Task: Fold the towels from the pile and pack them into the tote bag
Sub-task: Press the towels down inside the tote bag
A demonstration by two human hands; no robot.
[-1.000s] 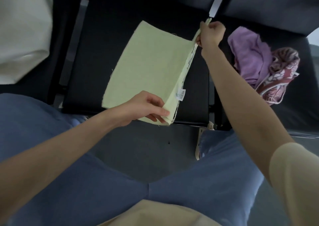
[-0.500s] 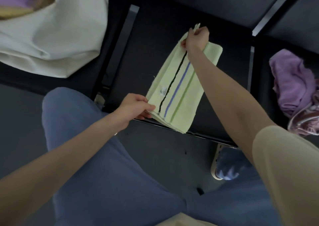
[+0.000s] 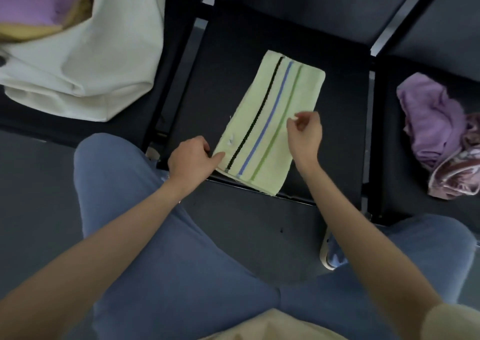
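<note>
Hands hover at the near end of a folded towel; left hand (image 3: 191, 157) lies at the towel's near left corner, its forefinger stretched out and touching the cloth edge, the other fingers loosely bent and gripping nothing; right hand (image 3: 305, 135) floats just above the towel's right side, fingers half curled, thumb and forefinger close together but with nothing between them; pale green towel (image 3: 270, 129) lies flat as a long narrow strip on the middle black seat (image 3: 337, 121), running slantwise away from the person, with a black, a blue and a green stripe along its length and a small white tag near the left edge; its near end overhangs the seat's front lip slightly; white tote bag (image 3: 85, 61) slumps on the seat to the left, with purple and tan cloth showing in its mouth; crumpled purple towel (image 3: 433, 116) and a maroon patterned towel (image 3: 459, 173) touch each other in a pile on the right seat; blue trousers fill the foreground
</note>
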